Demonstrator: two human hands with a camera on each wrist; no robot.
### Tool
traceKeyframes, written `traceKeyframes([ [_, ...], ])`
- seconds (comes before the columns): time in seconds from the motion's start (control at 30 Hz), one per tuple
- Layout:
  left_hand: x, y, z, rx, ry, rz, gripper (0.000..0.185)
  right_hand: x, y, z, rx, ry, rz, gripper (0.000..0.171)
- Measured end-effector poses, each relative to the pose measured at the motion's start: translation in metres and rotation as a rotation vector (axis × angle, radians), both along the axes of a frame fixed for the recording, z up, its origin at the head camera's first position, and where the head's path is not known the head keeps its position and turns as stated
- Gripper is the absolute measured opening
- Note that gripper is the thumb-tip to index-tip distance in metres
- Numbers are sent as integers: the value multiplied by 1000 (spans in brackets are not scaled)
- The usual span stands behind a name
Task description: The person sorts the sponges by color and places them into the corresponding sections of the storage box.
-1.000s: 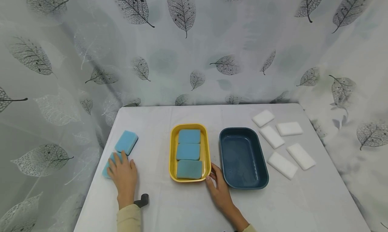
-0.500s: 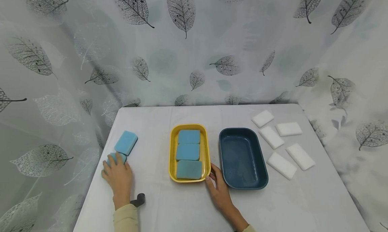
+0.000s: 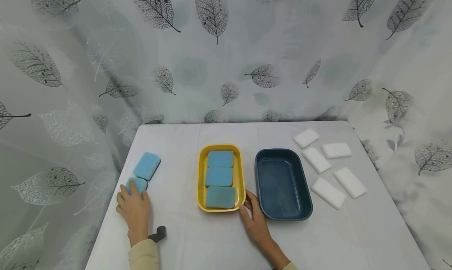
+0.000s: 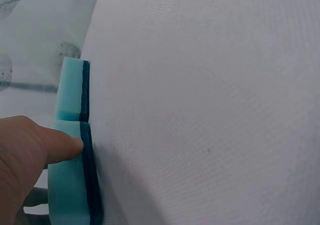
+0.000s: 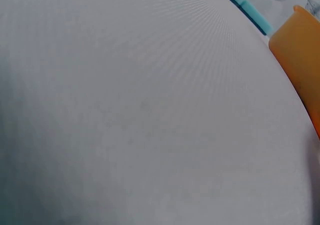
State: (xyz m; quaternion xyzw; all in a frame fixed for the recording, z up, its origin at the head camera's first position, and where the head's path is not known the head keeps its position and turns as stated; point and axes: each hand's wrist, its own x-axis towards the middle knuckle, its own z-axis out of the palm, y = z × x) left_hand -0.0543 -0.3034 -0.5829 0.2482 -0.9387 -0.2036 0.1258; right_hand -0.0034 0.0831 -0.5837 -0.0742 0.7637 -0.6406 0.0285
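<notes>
At the table's left side my left hand [image 3: 135,211] grips a light blue sponge [image 3: 137,183] with a dark blue scouring layer. In the left wrist view the thumb [image 4: 65,146] presses one long side of this sponge [image 4: 70,195], and fingers show beyond the other side. A second blue sponge [image 3: 146,166] lies end to end with it. My right hand [image 3: 257,223] holds the near right corner of a yellow tray [image 3: 201,176], thumb at the front and fingers along the side. Three blue sponges [image 3: 219,177] lie in a column inside the tray.
A dark blue tray [image 3: 282,183] stands just right of my right hand. Several white sponges [image 3: 328,192] lie scattered at the table's right side. White cloth covers the table [image 3: 197,242], and a leaf-printed curtain [image 3: 226,58] hangs behind it.
My left hand has shifted left and toward me along the sponge, uncovering more of its far end. My right hand and both trays have stayed in place.
</notes>
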Motion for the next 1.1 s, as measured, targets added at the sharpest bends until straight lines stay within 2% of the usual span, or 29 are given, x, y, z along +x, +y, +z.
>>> traceKeyframes([
  [0.07, 0, 0, 0, 6, 4, 5, 65, -1, 0, -10, -6, 5, -5, 54],
  [0.27, 2, 0, 3, 47, 3, 50, 65, -3, 1, -20, 6, -2, -1, 55],
  [0.43, 2, 1, 0, 51, 51, 89, 64, -4, 2, -34, 3, 23, -11, 55],
  [0.77, -1, 6, 2, 53, 139, 143, 63, -5, 2, -37, -8, 28, -11, 54],
  [1.1, -8, 18, 10, 67, 180, 109, 62, -5, 2, -35, 8, 14, -11, 55],
])
